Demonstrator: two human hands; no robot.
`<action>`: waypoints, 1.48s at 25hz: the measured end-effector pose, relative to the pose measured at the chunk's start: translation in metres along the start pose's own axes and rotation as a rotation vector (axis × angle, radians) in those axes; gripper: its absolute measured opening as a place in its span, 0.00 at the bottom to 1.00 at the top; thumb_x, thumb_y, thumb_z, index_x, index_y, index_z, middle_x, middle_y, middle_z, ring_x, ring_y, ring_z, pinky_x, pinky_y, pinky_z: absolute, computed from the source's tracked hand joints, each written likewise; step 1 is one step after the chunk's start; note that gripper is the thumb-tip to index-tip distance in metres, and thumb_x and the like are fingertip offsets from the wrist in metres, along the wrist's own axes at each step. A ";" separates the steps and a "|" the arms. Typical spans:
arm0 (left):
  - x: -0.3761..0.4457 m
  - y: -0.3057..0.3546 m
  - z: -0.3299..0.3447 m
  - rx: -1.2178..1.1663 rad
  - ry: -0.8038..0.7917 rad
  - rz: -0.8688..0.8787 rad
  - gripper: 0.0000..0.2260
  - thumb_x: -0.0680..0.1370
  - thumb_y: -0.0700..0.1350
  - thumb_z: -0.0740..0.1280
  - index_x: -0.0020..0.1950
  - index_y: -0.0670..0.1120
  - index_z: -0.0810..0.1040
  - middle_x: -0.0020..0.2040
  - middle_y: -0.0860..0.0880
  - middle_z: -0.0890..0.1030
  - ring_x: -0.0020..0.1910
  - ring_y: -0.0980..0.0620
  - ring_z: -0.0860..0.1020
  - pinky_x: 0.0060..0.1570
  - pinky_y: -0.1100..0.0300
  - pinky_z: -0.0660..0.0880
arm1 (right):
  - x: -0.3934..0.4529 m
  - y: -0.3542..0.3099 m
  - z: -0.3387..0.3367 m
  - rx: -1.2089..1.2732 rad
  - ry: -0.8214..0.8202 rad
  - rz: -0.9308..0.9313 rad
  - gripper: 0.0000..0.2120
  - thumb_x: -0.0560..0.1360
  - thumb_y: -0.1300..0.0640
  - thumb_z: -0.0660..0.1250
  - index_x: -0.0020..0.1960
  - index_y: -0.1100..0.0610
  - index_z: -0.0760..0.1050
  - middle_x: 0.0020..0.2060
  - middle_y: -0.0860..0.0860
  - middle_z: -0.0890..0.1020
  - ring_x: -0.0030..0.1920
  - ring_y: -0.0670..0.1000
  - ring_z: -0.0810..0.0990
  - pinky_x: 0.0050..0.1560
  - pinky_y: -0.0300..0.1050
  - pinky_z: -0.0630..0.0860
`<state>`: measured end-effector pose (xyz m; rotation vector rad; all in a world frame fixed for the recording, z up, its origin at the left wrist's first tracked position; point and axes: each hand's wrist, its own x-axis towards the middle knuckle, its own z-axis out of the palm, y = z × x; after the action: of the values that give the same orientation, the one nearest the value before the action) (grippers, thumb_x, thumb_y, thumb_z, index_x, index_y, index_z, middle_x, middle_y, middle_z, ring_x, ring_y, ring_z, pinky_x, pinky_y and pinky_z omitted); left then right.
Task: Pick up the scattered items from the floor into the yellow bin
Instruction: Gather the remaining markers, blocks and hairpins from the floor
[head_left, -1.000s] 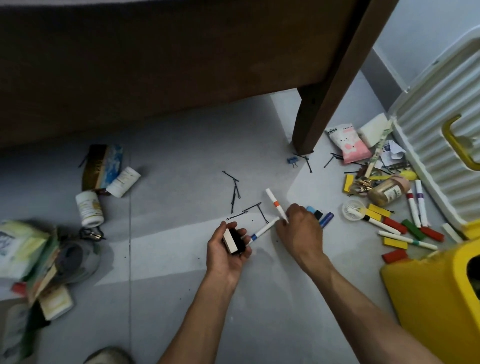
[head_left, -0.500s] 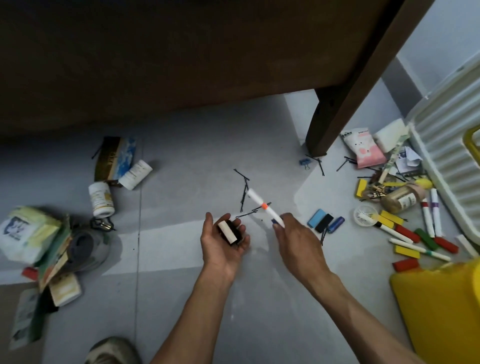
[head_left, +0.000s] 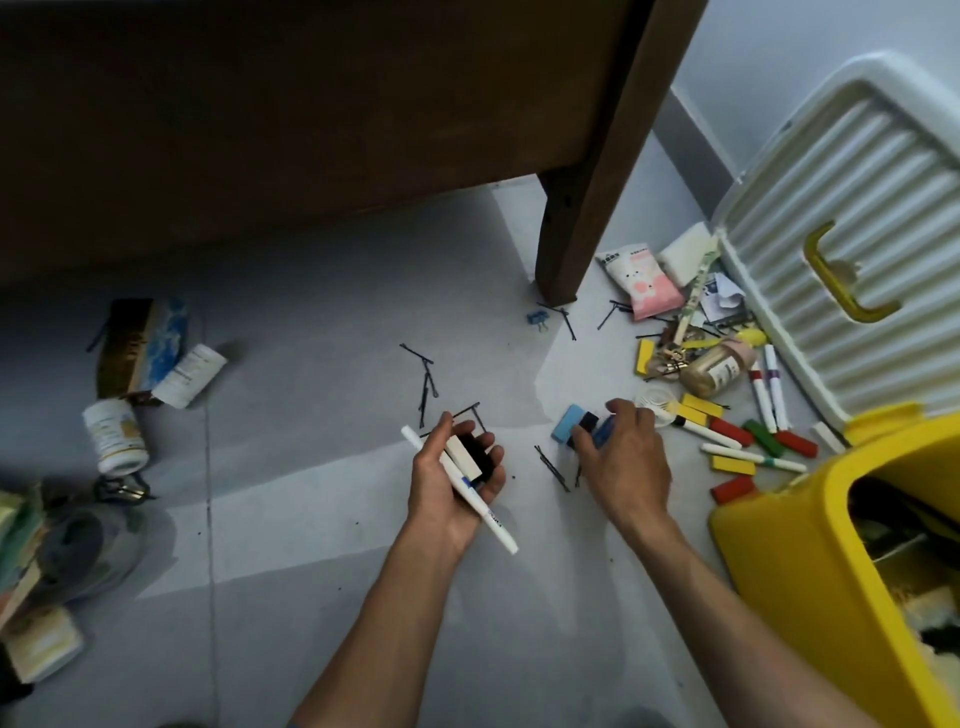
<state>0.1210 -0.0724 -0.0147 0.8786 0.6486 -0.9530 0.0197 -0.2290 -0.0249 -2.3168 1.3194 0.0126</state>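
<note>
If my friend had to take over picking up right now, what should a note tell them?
Left hand: palm up, holding a white marker and a small black and cream block.
Right hand: down on the floor, fingers closing on the light blue block and the dark ones beside it.
Yellow bin: lower right, open, with some things already inside.
Done: a few items collected in the left hand, not yet dropped in.
Left: markers and colored blocks near the bin, hairpins mid-floor, the bottles and boxes on the left.
</note>
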 end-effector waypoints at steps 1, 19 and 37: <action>-0.001 -0.003 -0.001 -0.001 0.013 -0.016 0.13 0.75 0.54 0.69 0.43 0.44 0.80 0.40 0.43 0.81 0.38 0.45 0.81 0.34 0.59 0.78 | 0.008 0.002 0.003 -0.064 -0.031 0.030 0.24 0.75 0.41 0.66 0.65 0.53 0.67 0.60 0.55 0.72 0.57 0.59 0.74 0.46 0.51 0.74; -0.003 -0.004 -0.015 -0.027 0.079 0.000 0.15 0.74 0.55 0.70 0.49 0.44 0.79 0.41 0.42 0.82 0.38 0.44 0.82 0.40 0.54 0.78 | 0.021 -0.048 0.029 0.110 -0.168 -0.055 0.20 0.68 0.68 0.64 0.58 0.56 0.67 0.52 0.55 0.73 0.46 0.60 0.75 0.42 0.52 0.75; -0.001 0.000 -0.018 -0.102 0.082 -0.003 0.06 0.76 0.46 0.67 0.42 0.45 0.77 0.36 0.44 0.81 0.32 0.47 0.79 0.30 0.62 0.74 | -0.031 -0.017 0.023 -0.262 -0.325 -0.659 0.13 0.75 0.59 0.65 0.60 0.53 0.76 0.55 0.50 0.77 0.53 0.53 0.72 0.51 0.44 0.70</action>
<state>0.1193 -0.0567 -0.0231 0.8299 0.7617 -0.8823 0.0217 -0.1873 -0.0318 -2.7158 0.3817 0.3482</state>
